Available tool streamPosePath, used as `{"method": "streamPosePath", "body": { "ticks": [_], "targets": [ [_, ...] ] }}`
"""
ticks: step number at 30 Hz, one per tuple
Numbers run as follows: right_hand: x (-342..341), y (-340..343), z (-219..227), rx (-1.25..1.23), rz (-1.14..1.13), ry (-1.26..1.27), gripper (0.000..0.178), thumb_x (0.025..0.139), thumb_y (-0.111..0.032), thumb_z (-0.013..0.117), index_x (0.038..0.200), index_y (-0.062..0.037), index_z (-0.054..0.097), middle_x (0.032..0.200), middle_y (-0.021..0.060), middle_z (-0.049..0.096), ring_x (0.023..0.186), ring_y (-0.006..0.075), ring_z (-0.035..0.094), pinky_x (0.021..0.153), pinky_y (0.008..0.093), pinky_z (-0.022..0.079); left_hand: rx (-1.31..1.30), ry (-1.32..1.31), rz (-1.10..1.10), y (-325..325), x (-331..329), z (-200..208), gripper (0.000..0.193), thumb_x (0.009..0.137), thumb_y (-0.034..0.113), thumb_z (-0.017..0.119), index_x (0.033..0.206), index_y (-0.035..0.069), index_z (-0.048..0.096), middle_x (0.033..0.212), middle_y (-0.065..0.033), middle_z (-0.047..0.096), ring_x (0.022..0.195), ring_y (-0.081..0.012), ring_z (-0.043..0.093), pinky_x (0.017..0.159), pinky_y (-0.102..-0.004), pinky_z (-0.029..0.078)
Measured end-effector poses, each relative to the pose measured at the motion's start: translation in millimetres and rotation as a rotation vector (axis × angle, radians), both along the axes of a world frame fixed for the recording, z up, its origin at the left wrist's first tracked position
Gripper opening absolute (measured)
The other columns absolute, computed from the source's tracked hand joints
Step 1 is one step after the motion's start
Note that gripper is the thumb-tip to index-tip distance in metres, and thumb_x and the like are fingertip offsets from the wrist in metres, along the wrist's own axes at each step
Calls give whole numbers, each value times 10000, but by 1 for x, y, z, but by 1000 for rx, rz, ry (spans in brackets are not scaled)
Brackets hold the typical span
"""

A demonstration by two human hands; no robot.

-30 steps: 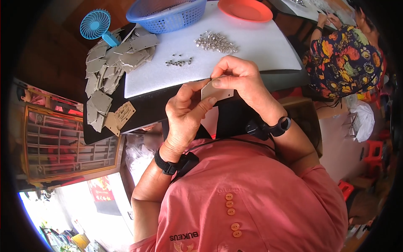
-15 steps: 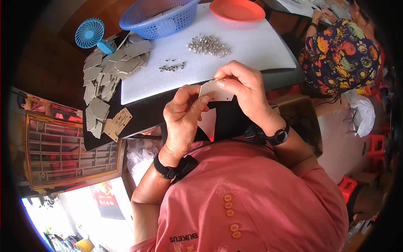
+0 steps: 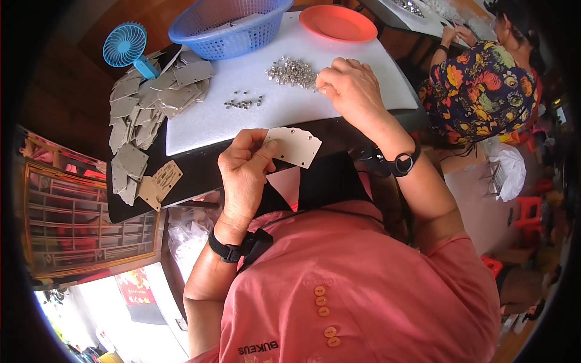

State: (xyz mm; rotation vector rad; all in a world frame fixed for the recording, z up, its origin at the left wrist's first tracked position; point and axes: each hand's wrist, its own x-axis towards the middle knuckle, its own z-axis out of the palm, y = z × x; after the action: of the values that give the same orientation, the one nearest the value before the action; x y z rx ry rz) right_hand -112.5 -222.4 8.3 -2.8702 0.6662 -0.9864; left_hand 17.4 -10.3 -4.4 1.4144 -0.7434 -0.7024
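Note:
My left hand (image 3: 245,166) pinches a thin, flat beige plate (image 3: 295,145) by its left end, thumb on top. Small holes run along the plate's edges, and two of them near the far edge show shiny metal rims. My right hand (image 3: 351,88) is at the right side of a pile of small shiny metal fittings (image 3: 290,71), its thumb and fingertips closed together. Whatever lies between those fingertips is too small to make out. A smaller scatter of darker metal pieces (image 3: 243,103) lies left of the pile on the white foam sheet (image 3: 200,127).
Many grey plates (image 3: 136,109) are heaped at the table's left, with a brown plate (image 3: 160,184) near the edge. Behind stand a blue fan (image 3: 125,45), a blue basket (image 3: 227,36) and a red plate (image 3: 338,24). Another person (image 3: 478,91) works at the right.
My right hand has let go of the beige plate and moved away to the metal pile. My left hand keeps the plate, now turned slightly and a little further left.

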Motion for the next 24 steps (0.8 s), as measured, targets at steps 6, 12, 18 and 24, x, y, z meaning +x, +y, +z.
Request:
{"method": "streamPosePath", "body": {
  "ticks": [6,12,18,24],
  "targets": [
    [10,4,-8,-53,-25,51,70,803,-78,678,833,-134,708,864,40,618,921,253,574,816,401,372,-49,7,-22,1,0,-5,129,917,40,662,1038,-4,676,854,-21,682,593,-32,542,460,-177,364],
    [11,0,-9,-25,-21,60,71,807,-73,680,828,-139,695,876,25,614,943,250,561,825,401,366,-51,-15,-32,1,1,-5,140,913,39,666,1046,-6,674,849,-19,680,584,-27,533,459,-177,363],
    [9,-3,-7,35,53,97,58,817,-84,685,843,-136,677,915,10,616,960,248,566,842,394,368,-44,-43,-52,-1,0,-3,148,908,44,676,1046,-10,674,844,-20,679,575,-28,530,448,-180,359],
    [-2,18,4,22,132,-43,98,800,-81,708,862,-121,644,904,2,615,944,236,581,834,389,380,-23,12,-40,-2,2,0,146,904,41,676,1037,-19,674,824,-34,676,559,-34,527,432,-182,355]
  ]
}}
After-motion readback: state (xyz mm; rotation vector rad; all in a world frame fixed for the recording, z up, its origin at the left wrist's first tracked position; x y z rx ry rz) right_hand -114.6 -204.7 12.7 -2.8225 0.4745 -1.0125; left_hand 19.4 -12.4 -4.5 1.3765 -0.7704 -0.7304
